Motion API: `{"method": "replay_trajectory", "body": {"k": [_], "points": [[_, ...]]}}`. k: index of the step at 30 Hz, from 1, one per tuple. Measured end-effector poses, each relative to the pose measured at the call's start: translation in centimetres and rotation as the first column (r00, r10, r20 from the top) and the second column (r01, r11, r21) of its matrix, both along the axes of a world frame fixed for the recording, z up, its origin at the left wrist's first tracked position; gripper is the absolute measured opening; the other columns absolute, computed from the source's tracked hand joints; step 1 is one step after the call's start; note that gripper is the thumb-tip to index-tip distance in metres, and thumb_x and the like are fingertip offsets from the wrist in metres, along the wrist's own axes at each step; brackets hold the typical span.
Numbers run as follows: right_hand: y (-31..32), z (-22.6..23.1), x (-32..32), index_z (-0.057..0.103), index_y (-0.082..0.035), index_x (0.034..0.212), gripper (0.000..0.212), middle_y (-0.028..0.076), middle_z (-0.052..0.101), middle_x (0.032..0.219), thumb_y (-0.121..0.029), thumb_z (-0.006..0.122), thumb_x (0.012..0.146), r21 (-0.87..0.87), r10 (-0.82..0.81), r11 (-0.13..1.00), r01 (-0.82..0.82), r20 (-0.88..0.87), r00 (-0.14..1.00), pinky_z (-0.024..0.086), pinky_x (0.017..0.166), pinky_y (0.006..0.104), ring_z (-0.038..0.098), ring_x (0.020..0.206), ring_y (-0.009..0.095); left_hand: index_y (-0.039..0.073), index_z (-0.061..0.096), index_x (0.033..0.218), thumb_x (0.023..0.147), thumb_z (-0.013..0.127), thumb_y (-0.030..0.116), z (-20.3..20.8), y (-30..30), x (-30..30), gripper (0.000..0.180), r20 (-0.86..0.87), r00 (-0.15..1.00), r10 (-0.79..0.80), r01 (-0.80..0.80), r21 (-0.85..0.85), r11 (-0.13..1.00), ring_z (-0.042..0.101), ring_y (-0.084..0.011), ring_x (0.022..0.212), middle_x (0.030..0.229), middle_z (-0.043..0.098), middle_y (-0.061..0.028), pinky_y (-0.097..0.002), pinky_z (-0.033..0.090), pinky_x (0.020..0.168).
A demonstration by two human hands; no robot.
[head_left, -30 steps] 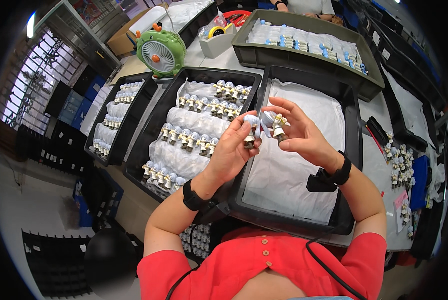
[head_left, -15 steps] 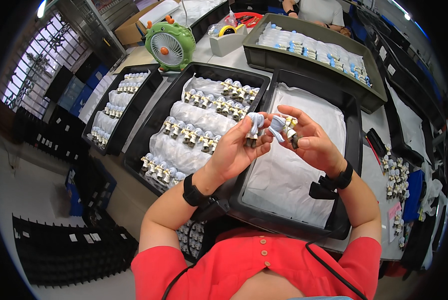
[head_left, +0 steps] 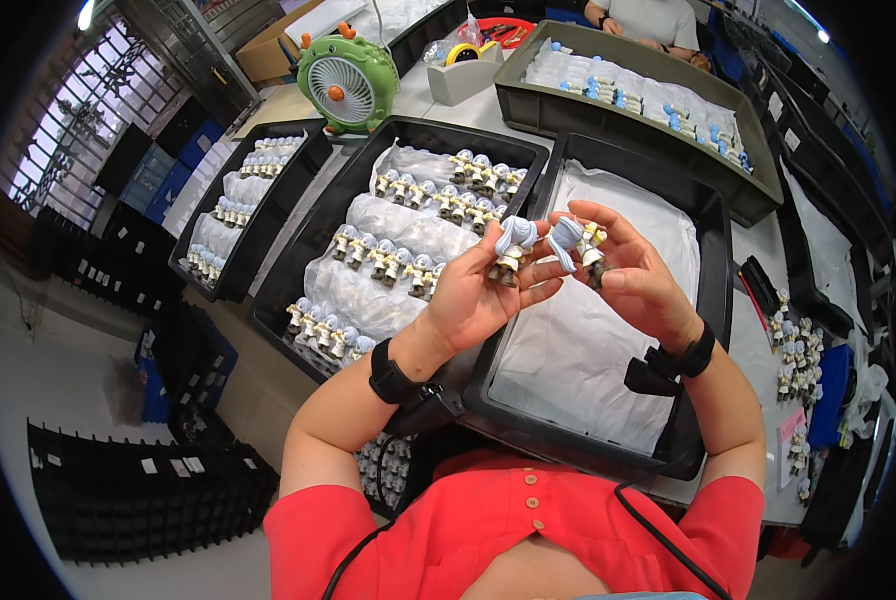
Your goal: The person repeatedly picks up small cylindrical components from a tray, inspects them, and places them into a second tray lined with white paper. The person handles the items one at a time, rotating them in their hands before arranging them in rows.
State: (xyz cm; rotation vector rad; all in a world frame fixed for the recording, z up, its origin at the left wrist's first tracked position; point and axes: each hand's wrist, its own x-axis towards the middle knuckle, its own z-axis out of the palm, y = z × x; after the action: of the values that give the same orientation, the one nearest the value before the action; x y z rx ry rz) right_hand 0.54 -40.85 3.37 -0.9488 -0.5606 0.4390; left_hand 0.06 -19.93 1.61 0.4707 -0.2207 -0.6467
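Note:
Between the fingers of my left hand [head_left: 473, 300] is a small figurine [head_left: 511, 252] with pale blue hair, a white and yellow outfit and dark feet. My right hand [head_left: 648, 285] grips a second figurine [head_left: 588, 250] of the same kind, tilted so its long light-blue hair points toward the first. Both are held close together above a black tray [head_left: 713, 235] lined with white sheet. To the left, another black tray [head_left: 538, 160] holds several rows of like figurines [head_left: 383, 260] bedded on white wrapping.
A narrower black tray [head_left: 313, 150] of figurines stands far left, by a green fan [head_left: 346, 85]. Behind is an olive bin [head_left: 608, 120] with blue-haired figurines. More figurines [head_left: 796, 360] lie on the table at right. A co-worker [head_left: 648, 25] sits across.
The left-hand figurine has turned so more of its front shows. The other figurine has shifted slightly in my right hand. The whole view has moved a little.

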Motion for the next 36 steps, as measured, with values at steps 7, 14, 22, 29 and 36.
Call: {"method": "replay_trajectory", "body": {"k": [7,14,22,29,36], "points": [[-0.3,0.1,0.0,0.032,-0.005,0.137,0.069,0.014,0.041,0.134,-0.011,0.061,0.074,0.043,0.063,0.997,-0.058,-0.121,0.991,0.032,0.102,0.0329,0.043,0.121,0.020,0.003,0.036,0.134,0.098,0.025,0.043,0.0,0.1,0.1,0.054,0.016,0.999,-0.028,0.028,-0.003,1.000,0.054,-0.0293,0.111,0.114,0.056,-0.0102,-0.0435,0.040,0.099],[-0.3,0.5,-0.1,0.031,-0.005,0.137,0.071,0.014,0.042,0.133,-0.011,0.062,0.073,0.001,0.013,1.000,-0.013,-0.067,0.998,0.032,0.104,0.0352,0.044,0.121,0.021,0.003,0.039,0.132,0.098,0.025,0.043,0.0,0.1,0.1,0.055,0.023,1.000,-0.015,0.014,0.028,1.000,0.053,-0.0304,0.112,0.123,0.052,-0.0161,-0.0439,0.039,0.100],[0.1,0.5,-0.9,0.037,-0.006,0.133,0.071,0.011,0.046,0.129,-0.007,0.070,0.070,-0.265,-0.144,0.940,0.214,0.262,0.954,0.042,0.090,0.0289,0.049,0.114,0.018,0.004,0.042,0.128,0.098,0.027,0.043,-0.3,0.1,0.1,0.052,-0.009,0.999,0.031,-0.030,0.066,0.997,0.053,-0.0276,0.111,0.118,0.054,-0.0134,-0.0436,0.041,0.098],[0.6,0.1,-1.2,0.047,-0.010,0.126,0.069,0.006,0.051,0.120,-0.009,0.076,0.062,-0.334,-0.186,0.734,0.592,0.739,0.648,0.043,0.069,0.0249,0.051,0.092,0.015,0.008,0.048,0.120,0.097,0.035,0.040,-0.3,0.1,0.0,0.041,0.077,0.995,0.060,-0.072,0.164,0.984,0.055,-0.0198,0.105,0.111,0.056,-0.0066,-0.0383,0.047,0.090],[0.5,0.8,-1.4,0.045,-0.009,0.126,0.073,0.009,0.051,0.117,-0.007,0.077,0.060,-0.332,-0.159,0.630,0.703,0.830,0.534,0.046,0.078,0.0306,0.053,0.100,0.023,0.010,0.048,0.120,0.093,0.052,0.027,0.3,-0.3,-0.5,0.033,0.169,0.978,0.118,-0.180,0.416,0.892,0.056,-0.0163,0.102,0.111,0.056,-0.0053,-0.0333,0.050,0.084]]}}
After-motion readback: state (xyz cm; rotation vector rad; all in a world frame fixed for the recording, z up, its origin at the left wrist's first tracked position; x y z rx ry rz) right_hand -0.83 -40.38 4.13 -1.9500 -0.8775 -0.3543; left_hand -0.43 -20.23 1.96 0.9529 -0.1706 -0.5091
